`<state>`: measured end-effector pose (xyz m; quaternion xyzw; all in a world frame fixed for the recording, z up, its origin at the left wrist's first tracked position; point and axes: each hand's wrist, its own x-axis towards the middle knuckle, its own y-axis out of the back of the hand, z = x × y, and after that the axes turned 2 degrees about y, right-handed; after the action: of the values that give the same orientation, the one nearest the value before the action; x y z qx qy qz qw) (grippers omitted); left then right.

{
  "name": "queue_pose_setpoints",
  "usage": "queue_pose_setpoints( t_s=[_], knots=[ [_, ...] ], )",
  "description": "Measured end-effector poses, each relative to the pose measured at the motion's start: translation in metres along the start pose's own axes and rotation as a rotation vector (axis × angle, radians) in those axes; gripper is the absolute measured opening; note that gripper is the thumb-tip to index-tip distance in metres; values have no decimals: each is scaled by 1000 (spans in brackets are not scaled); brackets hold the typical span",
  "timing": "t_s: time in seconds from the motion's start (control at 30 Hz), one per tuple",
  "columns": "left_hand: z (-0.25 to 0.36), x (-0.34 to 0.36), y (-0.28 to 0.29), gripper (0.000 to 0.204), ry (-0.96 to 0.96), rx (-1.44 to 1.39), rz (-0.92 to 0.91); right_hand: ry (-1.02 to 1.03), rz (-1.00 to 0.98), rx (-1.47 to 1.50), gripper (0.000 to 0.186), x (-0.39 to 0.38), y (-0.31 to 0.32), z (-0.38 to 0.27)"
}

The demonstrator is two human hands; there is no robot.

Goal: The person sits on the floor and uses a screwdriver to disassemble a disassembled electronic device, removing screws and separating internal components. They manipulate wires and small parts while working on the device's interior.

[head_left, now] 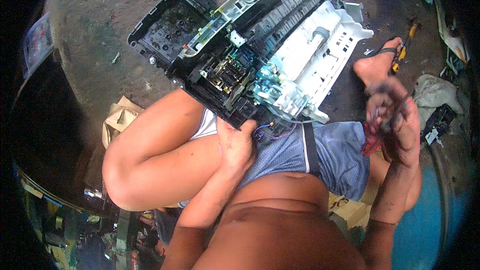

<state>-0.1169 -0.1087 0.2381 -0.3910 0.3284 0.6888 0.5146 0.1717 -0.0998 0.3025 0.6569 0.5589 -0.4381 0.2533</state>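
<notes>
A partly stripped printer, with a black frame, white plastic panels and bare gears, rests tilted over my lap. My left hand is closed on its near black corner, the fingers partly hidden beneath it. Beside that hand, thin blue and purple wires hang from the printer's edge. Away to the right of the printer, above my thigh, my right hand is raised with its fingers curled round a red-handled tool. Motion blurs the tool and fingertips, so its exact kind is unclear.
On the dark floor at the right lie a yellow-and-black tool by my foot, a pale cloth and a black plastic part. Torn brown cardboard lies left of my knee. Several loose parts crowd the lower left.
</notes>
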Motion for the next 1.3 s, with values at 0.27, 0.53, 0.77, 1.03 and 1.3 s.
queue_pose_setpoints(
  t_s=[0.27, 0.53, 0.77, 1.03, 1.3],
  knots=[
    [-4, 1, 9, 62, 43, -30, -106, -276, -382, -6, 104, -38, -89, -31],
    [-4, 0, 8, 55, -65, -2, -90, 502, 300, -519, 60, 134, 56, 44],
    [1, -1, 2, 50, -54, -22, -126, 682, 274, -429, 52, 138, 78, 73],
    [-10, 4, 10, 61, 0, 14, -123, 204, -267, -621, 50, -8, -66, -40],
    [7, -8, -5, 61, 13, -42, -136, 438, -274, -1278, 49, 13, -21, -82]
  ],
)
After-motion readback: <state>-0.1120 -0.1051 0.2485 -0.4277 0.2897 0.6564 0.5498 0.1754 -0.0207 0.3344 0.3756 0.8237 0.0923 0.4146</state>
